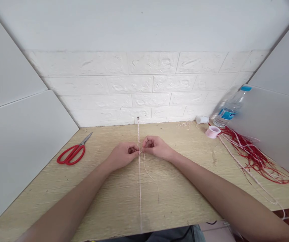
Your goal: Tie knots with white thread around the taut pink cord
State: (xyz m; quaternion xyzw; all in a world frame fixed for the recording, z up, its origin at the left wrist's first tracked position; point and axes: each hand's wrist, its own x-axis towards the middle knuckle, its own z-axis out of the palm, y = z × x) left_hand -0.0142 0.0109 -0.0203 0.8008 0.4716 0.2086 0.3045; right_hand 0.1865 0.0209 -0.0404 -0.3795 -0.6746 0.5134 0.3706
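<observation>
A pale pink cord (140, 188) runs straight from a small hook at the wall down to the table's front edge; its upper stretch (138, 129) looks braided. My left hand (125, 154) is closed in a pinch on thin thread just left of the cord. Close by on the right, my right hand (156, 147) also pinches thin thread, fingertips together. A small loop of thread shows between the two hands. From my right hand a loose thread end (155, 183) trails down over the wood.
Red-handled scissors (71, 154) lie at the left. At the right are a pink thread spool (212, 132), a white spool (202, 120), a water bottle (229, 109) and a tangle of red cords (257, 158). The brick-patterned wall (141, 84) borders the table (104, 205).
</observation>
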